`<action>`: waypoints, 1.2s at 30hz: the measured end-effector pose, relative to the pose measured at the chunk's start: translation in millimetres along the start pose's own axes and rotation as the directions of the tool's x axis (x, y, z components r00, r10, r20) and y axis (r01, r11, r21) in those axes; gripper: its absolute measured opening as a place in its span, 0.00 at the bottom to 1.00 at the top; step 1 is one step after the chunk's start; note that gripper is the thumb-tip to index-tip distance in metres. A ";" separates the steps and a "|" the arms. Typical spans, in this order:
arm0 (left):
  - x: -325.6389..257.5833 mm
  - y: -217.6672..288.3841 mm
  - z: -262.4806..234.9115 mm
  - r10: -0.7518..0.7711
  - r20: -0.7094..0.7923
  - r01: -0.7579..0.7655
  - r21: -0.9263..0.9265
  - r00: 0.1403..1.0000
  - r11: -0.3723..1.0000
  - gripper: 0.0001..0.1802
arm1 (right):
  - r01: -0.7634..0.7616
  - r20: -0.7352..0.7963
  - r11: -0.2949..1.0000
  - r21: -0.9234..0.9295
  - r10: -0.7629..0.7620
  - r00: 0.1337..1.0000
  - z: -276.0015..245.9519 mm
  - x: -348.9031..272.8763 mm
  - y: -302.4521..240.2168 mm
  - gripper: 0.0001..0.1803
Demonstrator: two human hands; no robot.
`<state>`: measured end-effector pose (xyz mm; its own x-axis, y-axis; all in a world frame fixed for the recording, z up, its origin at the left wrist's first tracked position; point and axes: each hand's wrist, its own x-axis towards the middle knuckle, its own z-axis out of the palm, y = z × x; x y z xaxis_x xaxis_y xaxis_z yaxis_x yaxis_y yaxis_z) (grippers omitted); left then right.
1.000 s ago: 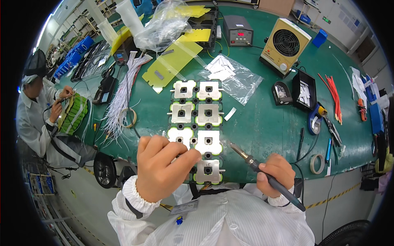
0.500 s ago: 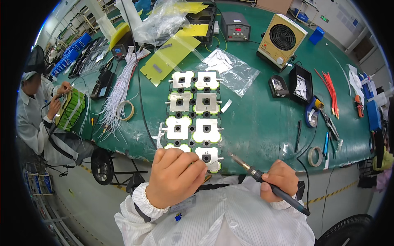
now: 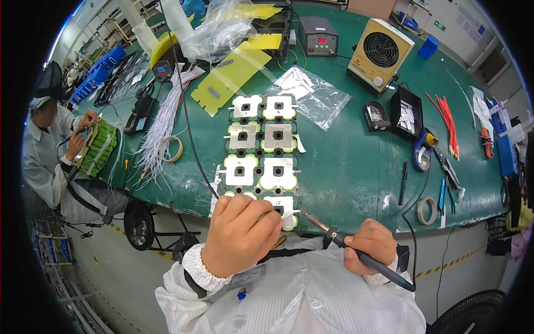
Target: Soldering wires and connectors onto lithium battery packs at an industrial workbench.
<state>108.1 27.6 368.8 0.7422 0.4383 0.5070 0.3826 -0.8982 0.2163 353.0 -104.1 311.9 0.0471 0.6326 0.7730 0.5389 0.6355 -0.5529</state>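
Note:
My right hand grips a soldering iron with a dark handle. Its tip points left and lies right by the metal tab on the right side of the nearest right block of a battery pack; whether it touches I cannot tell. The pack has two columns of green-edged blocks topped with white and grey square pads, each with a dark centre hole. My left hand is closed over the pack's near left block, fingers curled. Whatever its fingertips hold is hidden.
A soldering station and a boxed fan stand at the back. Right of the pack are a black bin of white strips, red wires, pliers and a tape roll. White wires and another person are left.
The soldering iron in my right hand has moved left and slightly away from me, its tip now at the pack's edge. The pack and my left hand have shifted slightly away too.

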 end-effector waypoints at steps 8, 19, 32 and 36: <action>0.7 2.3 3.9 -0.020 0.001 0.020 -0.020 1.000 1.000 0.10 | -0.024 0.030 1.000 -0.009 0.024 0.999 -2.3 0.1 -0.9 0.10; 0.9 4.5 -3.3 -0.014 0.004 0.014 -0.003 1.000 1.000 0.10 | 0.023 -0.014 1.000 0.004 -0.023 1.000 1.4 -1.3 1.5 0.10; 34.3 -85.1 -77.6 0.038 -0.194 0.025 0.313 0.980 0.949 0.13 | -0.024 -0.143 0.982 -0.185 -0.003 0.990 -25.8 30.9 24.6 0.13; 53.0 -100.7 -45.1 0.042 -0.160 -0.034 0.055 0.986 0.998 0.11 | -0.093 -0.208 0.968 -0.231 0.045 0.977 -23.2 49.0 36.3 0.17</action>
<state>84.1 139.8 411.5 0.6599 0.3888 0.6430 0.3867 -0.9094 0.1531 394.4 -60.3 336.9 0.2448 0.5545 0.7954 0.7119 0.4542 -0.5357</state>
